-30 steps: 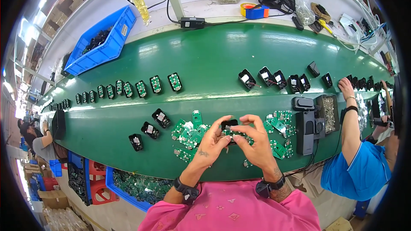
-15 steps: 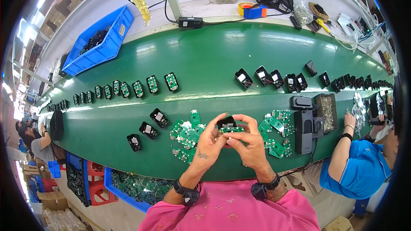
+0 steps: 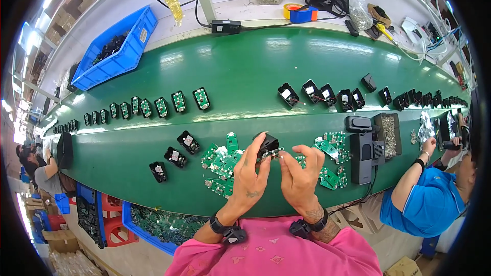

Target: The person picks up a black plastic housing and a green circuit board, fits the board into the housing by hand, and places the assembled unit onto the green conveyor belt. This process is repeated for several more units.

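Observation:
Above the bench in front of me, my left hand [image 3: 251, 171] is closed around a small black plastic housing [image 3: 268, 144], which is tilted. A green circuit board [image 3: 272, 154] sits at the housing's near side, seen almost edge-on. My right hand [image 3: 302, 176] is at the board's right end, thumb and a finger pinched together and its index finger raised. What lies in that pinch is too small to make out. Loose circuit boards lie in a left pile [image 3: 221, 162] and a right pile [image 3: 333, 148], either side of my hands.
Left of the boards stand several black housings [image 3: 176, 157]. A row of board-filled housings [image 3: 178, 101] runs left; housings with wires [image 3: 289, 95] run right. A dark grey device [image 3: 362, 157] stands beside a tray of small metal parts [image 3: 388, 135]. A co-worker in blue [image 3: 427, 199] sits at right.
The housing has been turned and tilted in my left hand. My right hand has shifted from the board's front to its right end, its index finger lifting away.

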Demonstrator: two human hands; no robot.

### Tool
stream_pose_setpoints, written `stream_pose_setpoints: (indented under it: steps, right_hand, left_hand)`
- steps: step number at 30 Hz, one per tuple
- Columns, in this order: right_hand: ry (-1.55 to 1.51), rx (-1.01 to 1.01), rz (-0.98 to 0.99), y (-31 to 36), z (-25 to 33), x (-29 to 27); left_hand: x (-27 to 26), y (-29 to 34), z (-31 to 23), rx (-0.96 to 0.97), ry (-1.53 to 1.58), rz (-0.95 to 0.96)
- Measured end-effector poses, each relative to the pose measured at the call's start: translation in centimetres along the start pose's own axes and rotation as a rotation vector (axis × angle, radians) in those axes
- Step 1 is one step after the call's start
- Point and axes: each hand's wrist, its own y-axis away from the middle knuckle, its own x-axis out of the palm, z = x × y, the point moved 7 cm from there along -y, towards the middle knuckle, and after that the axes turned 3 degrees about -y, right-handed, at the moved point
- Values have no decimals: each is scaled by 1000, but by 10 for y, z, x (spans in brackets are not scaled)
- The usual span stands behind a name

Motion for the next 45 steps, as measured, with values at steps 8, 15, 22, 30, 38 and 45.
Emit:
stream_pose_setpoints:
  steps: [8, 15, 22, 30, 38, 45]
  right_hand:
    - [-511, 177, 292, -6, -17, 19]
    - [-609, 177, 491, -14, -16, 20]
    - [-577, 259, 614, -12, -20, 24]
    - [-457, 249, 619, 6, -29, 48]
    - [-840, 720, 443, 34, -72, 56]
    - [-826, 608, 202, 36, -62, 49]
  left_hand:
    - [-11, -1, -5, 159, -89, -22]
    - [-12, -3, -18, 180, -121, 147]
    - [-5, 0, -30, 345, -333, 128]
    - [2, 8, 5, 185, -296, 66]
    - [10, 4, 37, -285, 471, 184]
    - [14, 10, 38, -220, 341, 123]
